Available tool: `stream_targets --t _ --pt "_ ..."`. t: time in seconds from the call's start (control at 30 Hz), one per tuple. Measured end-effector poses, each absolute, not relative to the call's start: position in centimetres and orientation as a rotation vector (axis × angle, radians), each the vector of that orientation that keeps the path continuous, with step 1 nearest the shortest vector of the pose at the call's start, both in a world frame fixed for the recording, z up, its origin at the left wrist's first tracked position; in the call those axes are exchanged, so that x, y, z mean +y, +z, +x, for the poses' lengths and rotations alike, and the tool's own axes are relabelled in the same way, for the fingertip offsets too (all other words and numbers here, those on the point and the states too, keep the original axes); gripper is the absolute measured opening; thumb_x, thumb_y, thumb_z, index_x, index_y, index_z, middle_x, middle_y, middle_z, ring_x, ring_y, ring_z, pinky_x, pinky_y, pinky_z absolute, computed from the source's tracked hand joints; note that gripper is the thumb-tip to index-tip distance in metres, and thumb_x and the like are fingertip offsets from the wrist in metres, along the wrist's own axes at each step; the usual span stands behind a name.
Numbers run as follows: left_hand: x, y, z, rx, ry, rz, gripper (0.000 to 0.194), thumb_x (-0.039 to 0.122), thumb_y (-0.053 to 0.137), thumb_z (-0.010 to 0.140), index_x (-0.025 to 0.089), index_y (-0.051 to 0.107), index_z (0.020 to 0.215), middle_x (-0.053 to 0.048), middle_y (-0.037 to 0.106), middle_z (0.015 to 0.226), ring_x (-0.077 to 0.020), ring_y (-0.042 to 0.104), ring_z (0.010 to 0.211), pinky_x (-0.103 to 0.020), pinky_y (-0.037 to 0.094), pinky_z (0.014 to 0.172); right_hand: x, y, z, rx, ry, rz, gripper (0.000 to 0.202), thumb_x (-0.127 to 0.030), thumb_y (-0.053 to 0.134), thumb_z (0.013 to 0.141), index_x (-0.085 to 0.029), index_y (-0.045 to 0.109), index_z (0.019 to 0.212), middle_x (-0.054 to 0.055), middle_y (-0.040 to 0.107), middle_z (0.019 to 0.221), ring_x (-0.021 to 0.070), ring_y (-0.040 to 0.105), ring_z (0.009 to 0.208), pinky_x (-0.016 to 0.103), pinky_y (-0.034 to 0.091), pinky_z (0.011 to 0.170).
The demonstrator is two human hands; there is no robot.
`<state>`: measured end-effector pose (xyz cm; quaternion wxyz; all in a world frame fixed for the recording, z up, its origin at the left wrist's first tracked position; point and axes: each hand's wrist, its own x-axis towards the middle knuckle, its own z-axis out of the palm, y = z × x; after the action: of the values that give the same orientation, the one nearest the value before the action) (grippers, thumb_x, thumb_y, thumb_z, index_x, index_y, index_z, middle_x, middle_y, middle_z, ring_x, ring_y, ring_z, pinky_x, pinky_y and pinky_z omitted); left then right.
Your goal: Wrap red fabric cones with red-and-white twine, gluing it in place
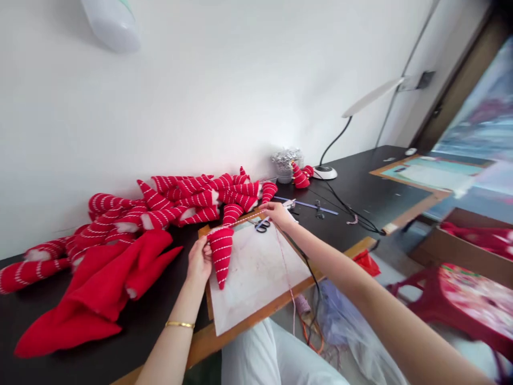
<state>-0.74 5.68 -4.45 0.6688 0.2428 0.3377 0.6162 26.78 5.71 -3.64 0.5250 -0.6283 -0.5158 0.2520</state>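
Left hand (200,256): qty 1, fingers closed on the rim of a red cone hat (222,256) w/ white stitched stripes. Hat sits over the left part of a white sheet (260,283), tip pointing near.
Right hand (276,214): qty 1, farther off & to the right, fingertips pinched narrow on a thin pink-and-white cord (285,259). One run of cord spans btw. hat rim & right hand; another hangs from the right hand over the sheet, past the near edge. Whether the cord is fixed to the rim is hard to say (left fingers cover part of it).
Scissors (263,226): 1 pr., dark handles, at far edge of sheet, just beside right hand.
Striped cones (196,200): heap, red w/ white stripes, far left on the black desk (352,187), against the wall.
Red cloth (100,291): plain, near left, in front of heap.
Tub (285,167): silver stuff on top, far side, by the wall.
Small red figures (300,176): btw. tub & desk lamp (325,172).
Purple strip (316,205): flat on desk, right of heap.
Stool (427,299): dk. red, to the right, patterned seat; cardboard box (425,251) w/ red fabric beyond.
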Motion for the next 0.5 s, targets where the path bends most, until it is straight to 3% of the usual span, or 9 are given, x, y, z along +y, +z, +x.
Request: stream_targets --t 0.23,0.3,0.4,0.5 --pt "6.8 -4.2 -1.4 0.789 1.413 0.516 0.016 0.002 0.061 0.075 0.014 0.053 0.066 0.006 0.051 0.059 0.0003 0.038 0.042 -0.006 0.031 0.037 -8.6 -1.5 39.4 -1.064 0.255 -1.899 0.021 -0.022 0.059 0.082 -0.013 0.074 0.092 0.011 0.074 0.098 0.0217 0.064 0.091 0.03 0.048 0.081" --pt "6.8 -4.4 -1.4 0.785 1.402 0.502 0.017 0.002 0.06 0.075 0.014 0.053 0.065 0.006 0.05 0.058 -0.0002 0.038 0.042 -0.007 0.031 0.037 -14.1 -2.1 41.2 -0.985 0.253 -2.024 0.023 -0.027 0.055 0.085 -0.014 0.071 0.075 0.012 0.073 0.081 0.0243 0.065 0.085 0.031 0.047 0.077" --pt "6.8 -4.8 -1.5 0.778 1.379 0.484 0.013 0.003 0.061 0.075 0.013 0.056 0.067 0.006 0.051 0.059 0.0002 0.038 0.043 -0.007 0.031 0.037 -20.6 -4.4 40.8 -0.949 0.441 -2.165 0.05 -0.039 0.047 0.09 -0.02 0.053 0.044 0.008 0.055 0.044 0.0225 0.06 0.054 0.032 0.045 0.058" --pt "6.6 -5.2 -1.4 0.778 1.35 0.503 0.009 0.004 0.064 0.073 0.011 0.059 0.071 0.005 0.055 0.062 0.0003 0.04 0.043 -0.007 0.031 0.037 -23.4 -6.5 35.9 -1.042 0.789 -2.161 0.056 -0.049 0.046 0.091 -0.021 0.048 0.042 0.005 0.052 0.04 0.0189 0.055 0.039 0.03 0.044 0.047"
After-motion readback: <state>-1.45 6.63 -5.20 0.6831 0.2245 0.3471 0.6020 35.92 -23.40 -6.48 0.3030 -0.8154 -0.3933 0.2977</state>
